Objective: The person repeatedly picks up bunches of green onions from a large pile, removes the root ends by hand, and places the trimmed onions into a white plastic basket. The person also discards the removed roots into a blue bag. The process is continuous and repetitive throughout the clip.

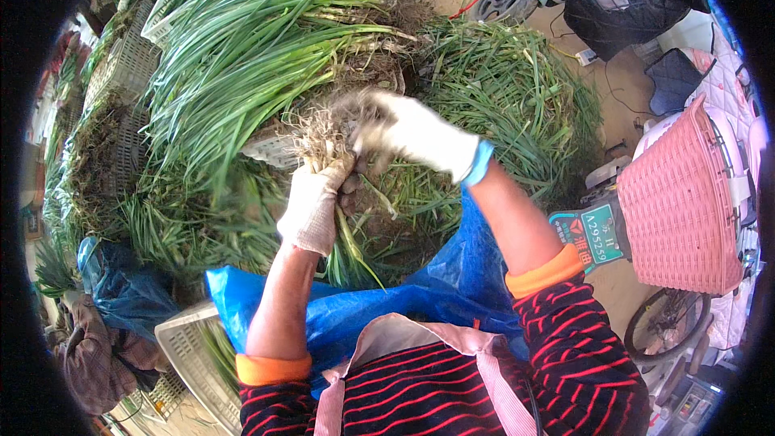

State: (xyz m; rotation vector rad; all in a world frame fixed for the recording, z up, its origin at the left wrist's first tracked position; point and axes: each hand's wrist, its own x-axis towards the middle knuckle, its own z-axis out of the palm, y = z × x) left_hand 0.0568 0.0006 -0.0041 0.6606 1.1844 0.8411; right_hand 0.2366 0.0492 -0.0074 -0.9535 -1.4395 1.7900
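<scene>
My left hand (311,206), in a white glove, is closed round a small bunch of leek-like greens (349,238). Its pale stems and tangled roots (319,133) point up and away from me, while the leaves hang down toward my lap. Right beside the roots is my right hand (416,133), in a white glove with a blue cuff. Motion smears its fingers, so whether they grip anything cannot be made out. Beyond both hands lies a big pile of the same greens (266,56), leaves to the left and soil-covered roots to the right.
Loose green leaves (517,105) are heaped at right. A blue plastic sheet (387,299) covers my lap. Pale crates stand at left, one crate (194,355) near my left elbow. A pink basket (678,202) on a parked scooter is at right, near a bicycle wheel (666,323).
</scene>
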